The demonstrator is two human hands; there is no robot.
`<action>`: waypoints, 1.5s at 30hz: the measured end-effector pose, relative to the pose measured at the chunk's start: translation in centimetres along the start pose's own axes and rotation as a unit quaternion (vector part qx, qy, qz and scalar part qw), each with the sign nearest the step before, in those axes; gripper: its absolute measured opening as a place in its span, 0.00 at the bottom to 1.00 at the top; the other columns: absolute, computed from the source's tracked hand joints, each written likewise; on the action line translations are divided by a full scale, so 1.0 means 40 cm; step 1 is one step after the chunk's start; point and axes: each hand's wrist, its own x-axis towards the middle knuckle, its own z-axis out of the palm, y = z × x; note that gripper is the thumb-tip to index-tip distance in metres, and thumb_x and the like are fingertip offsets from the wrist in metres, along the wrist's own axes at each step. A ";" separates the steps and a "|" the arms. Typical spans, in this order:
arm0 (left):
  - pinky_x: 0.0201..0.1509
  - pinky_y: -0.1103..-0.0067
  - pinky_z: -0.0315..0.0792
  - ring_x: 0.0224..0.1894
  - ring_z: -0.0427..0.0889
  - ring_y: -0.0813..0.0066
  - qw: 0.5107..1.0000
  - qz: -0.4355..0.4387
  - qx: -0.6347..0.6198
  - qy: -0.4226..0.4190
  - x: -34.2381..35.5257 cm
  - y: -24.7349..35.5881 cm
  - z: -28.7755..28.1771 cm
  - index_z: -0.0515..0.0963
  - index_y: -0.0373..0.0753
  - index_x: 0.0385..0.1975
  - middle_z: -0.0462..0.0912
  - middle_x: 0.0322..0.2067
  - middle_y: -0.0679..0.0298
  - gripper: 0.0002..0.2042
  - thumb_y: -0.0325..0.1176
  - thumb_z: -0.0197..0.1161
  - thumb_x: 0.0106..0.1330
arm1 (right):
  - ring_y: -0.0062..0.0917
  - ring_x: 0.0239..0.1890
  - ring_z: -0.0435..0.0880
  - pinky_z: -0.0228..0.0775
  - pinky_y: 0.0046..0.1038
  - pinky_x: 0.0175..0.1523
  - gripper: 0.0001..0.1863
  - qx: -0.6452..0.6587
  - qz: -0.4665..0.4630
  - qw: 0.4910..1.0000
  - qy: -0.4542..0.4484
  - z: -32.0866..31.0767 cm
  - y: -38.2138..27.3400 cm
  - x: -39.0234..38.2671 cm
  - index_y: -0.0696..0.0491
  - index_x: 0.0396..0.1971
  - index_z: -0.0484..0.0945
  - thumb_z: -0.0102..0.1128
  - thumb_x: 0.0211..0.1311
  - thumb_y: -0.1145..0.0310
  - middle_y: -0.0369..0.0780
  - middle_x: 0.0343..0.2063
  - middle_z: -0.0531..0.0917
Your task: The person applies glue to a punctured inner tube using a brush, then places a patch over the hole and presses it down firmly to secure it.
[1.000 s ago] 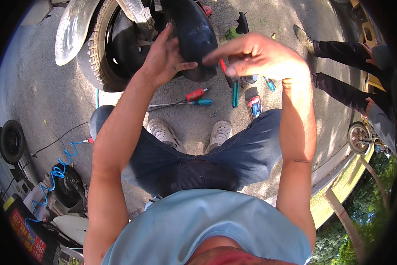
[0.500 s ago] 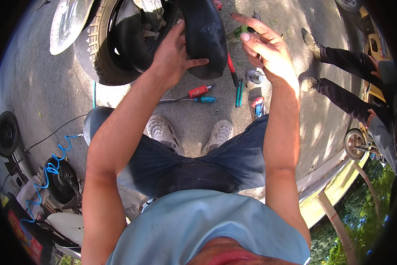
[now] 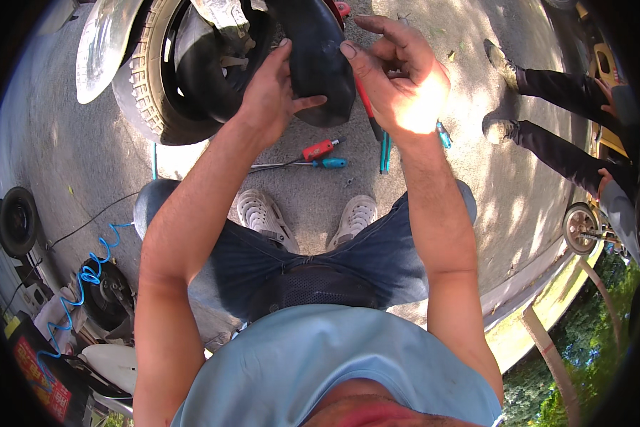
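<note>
I see grey pavement (image 3: 501, 213) under everything, and at my right another person in dark trousers (image 3: 558, 84) stands well apart from the work. The biggest thing near the hands is a thick-treaded tyre (image 3: 145, 85), standing at the top left, with a pale, shiny mudguard (image 3: 106, 50) over its left side. Just right of the tyre, at the top middle between my two hands, is a black inner tube (image 3: 320, 75), smooth and bulging, its upper end cut off by the view. My left hand (image 3: 266, 96) is spread against the tube's left side, one finger laid across its lower surface; I cannot tell how firmly it grips. My right hand (image 3: 405, 75) is at the tube's right edge, thumb and forefinger well parted, the other fingers half curled, with nothing visible in its hold; whether the thumb tip touches the rubber I cannot tell. Among the smaller things, a red-and-black bar (image 3: 365, 103) lies just below the right hand, partly hidden. Near my shoes (image 3: 264, 217) lie a blue-handled screwdriver (image 3: 331, 164), a red-handled tool (image 3: 318, 149) just above it, and a slim teal tool (image 3: 385, 155).
</note>
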 end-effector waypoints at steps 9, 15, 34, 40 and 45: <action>0.61 0.62 0.70 0.56 0.78 0.70 1.000 -0.007 0.003 0.002 0.020 -0.014 0.016 0.76 0.42 0.58 0.83 0.52 0.65 0.26 0.56 0.43 0.77 | 0.11 0.26 0.79 0.70 0.12 0.34 0.13 0.045 -0.132 0.978 0.157 -0.048 -0.062 0.031 0.62 0.43 0.83 0.72 0.57 0.83 0.40 0.29 0.88; 0.59 0.61 0.73 0.59 0.77 0.69 1.000 -0.010 -0.005 -0.009 0.038 -0.015 -0.002 0.72 0.43 0.61 0.80 0.56 0.64 0.24 0.54 0.48 0.77 | 0.14 0.28 0.81 0.71 0.15 0.36 0.12 -0.012 -0.123 0.966 0.225 -0.100 -0.107 0.055 0.63 0.42 0.82 0.71 0.58 0.81 0.43 0.31 0.88; 0.60 0.63 0.72 0.58 0.78 0.70 1.000 -0.002 0.004 0.019 0.050 -0.025 0.033 0.73 0.41 0.59 0.81 0.55 0.64 0.24 0.53 0.50 0.75 | 0.20 0.22 0.81 0.71 0.19 0.31 0.10 -0.262 -0.047 0.957 0.117 -0.170 -0.227 0.104 0.65 0.39 0.84 0.67 0.57 0.80 0.45 0.22 0.85; 0.60 0.64 0.71 0.59 0.78 0.71 0.999 -0.003 -0.005 0.035 0.043 -0.026 0.033 0.75 0.42 0.58 0.82 0.55 0.65 0.23 0.53 0.49 0.75 | 0.21 0.17 0.75 0.65 0.22 0.25 0.12 -0.348 0.039 0.935 0.062 -0.128 -0.280 0.118 0.63 0.39 0.85 0.67 0.53 0.79 0.44 0.18 0.79; 0.59 0.61 0.74 0.61 0.77 0.71 1.000 0.002 0.000 -0.010 0.056 -0.023 0.025 0.69 0.44 0.62 0.78 0.59 0.65 0.22 0.50 0.51 0.75 | 0.19 0.18 0.75 0.66 0.19 0.26 0.12 -0.186 0.151 0.971 0.001 -0.178 -0.299 0.131 0.62 0.38 0.85 0.68 0.52 0.81 0.42 0.19 0.80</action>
